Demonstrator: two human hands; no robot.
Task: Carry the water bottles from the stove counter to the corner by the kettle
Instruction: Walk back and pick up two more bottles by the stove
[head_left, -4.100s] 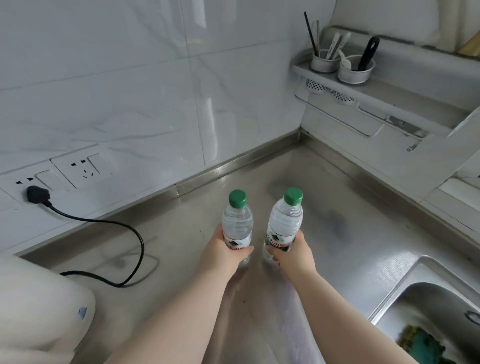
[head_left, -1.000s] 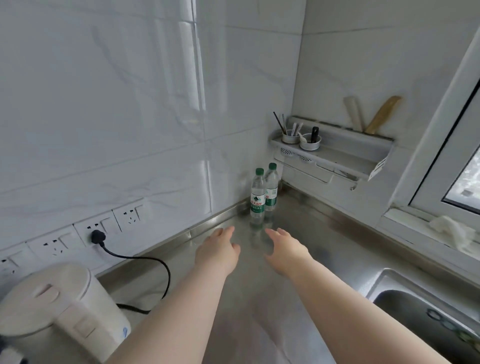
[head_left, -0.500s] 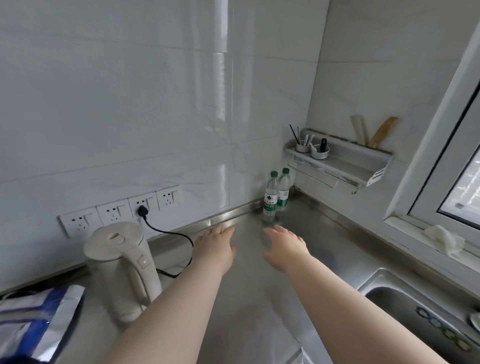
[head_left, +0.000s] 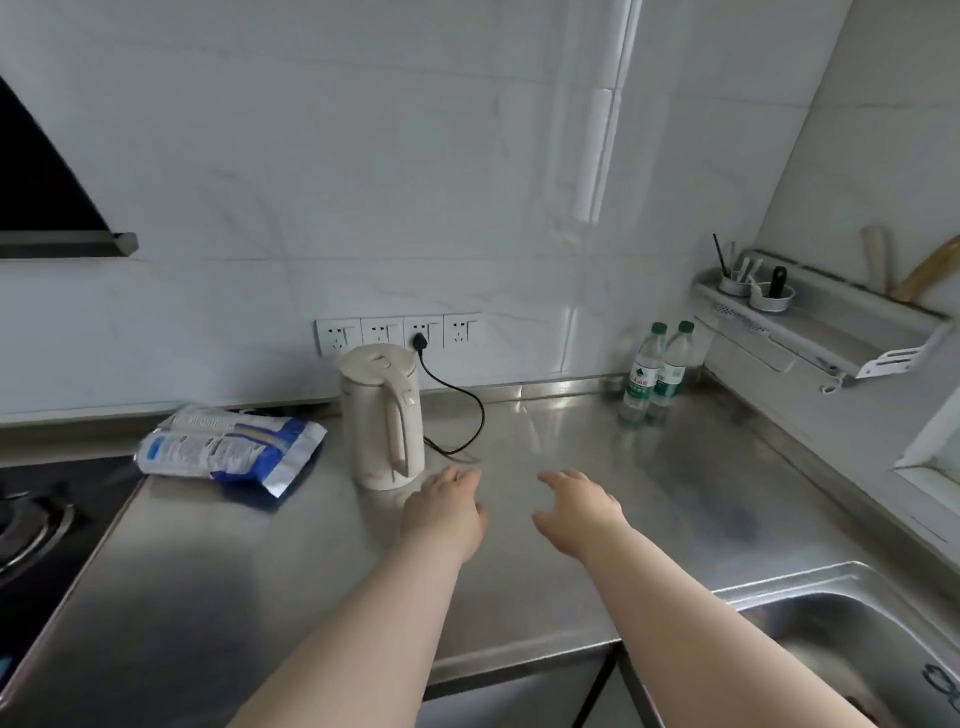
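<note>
Water bottles (head_left: 644, 374), two, clear plastic with green caps and green labels: upright, close side by side in the back corner of the stainless-steel counter (head_left: 260, 571), well right of the cream electric kettle (head_left: 382, 421). Left hand (head_left: 447, 512): empty, fingers relaxed, palm down, near the kettle's base. Right hand (head_left: 579, 512): empty, fingers loosely spread, palm down. Blue-and-white foil packet (head_left: 228, 452): lying left of kettle.
</note>
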